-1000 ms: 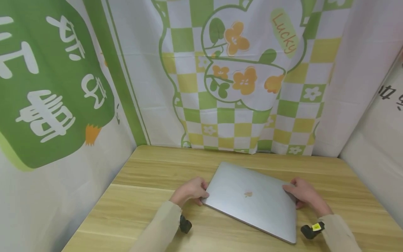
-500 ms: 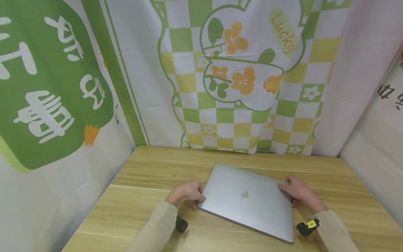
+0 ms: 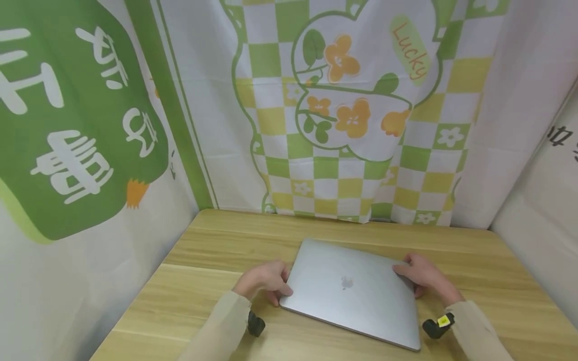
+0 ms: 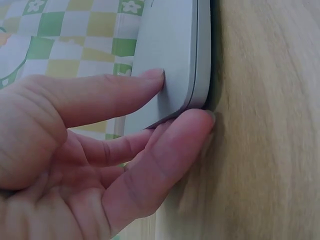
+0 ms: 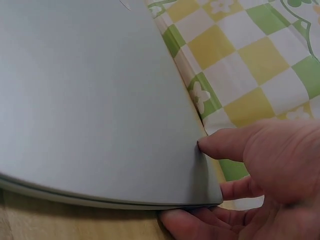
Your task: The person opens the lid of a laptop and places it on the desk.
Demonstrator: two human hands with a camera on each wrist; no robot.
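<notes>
A closed silver laptop (image 3: pixel 356 296) with an apple logo on its lid lies at an angle above the wooden table; in the head view I cannot tell whether all of it touches the wood. My left hand (image 3: pixel 266 282) pinches its left side near the front corner. In the left wrist view the thumb (image 4: pixel 115 97) presses on the lid, and a fingertip sits against the lower edge. My right hand (image 3: pixel 420 276) grips the opposite side near the far corner. Its thumb (image 5: pixel 225 142) lies on the lid in the right wrist view, with other fingers partly hidden underneath.
The wooden table (image 3: pixel 198 286) runs out on both sides of the laptop. A checkered green and yellow cloth (image 3: pixel 325 165) hangs behind its back edge. White cloth walls stand at left and right. Dark wrist cameras (image 3: pixel 255 324) sit below both hands.
The laptop has shifted a little to the left and toward me, turning slightly. Both hands have moved along with it, keeping their hold.
</notes>
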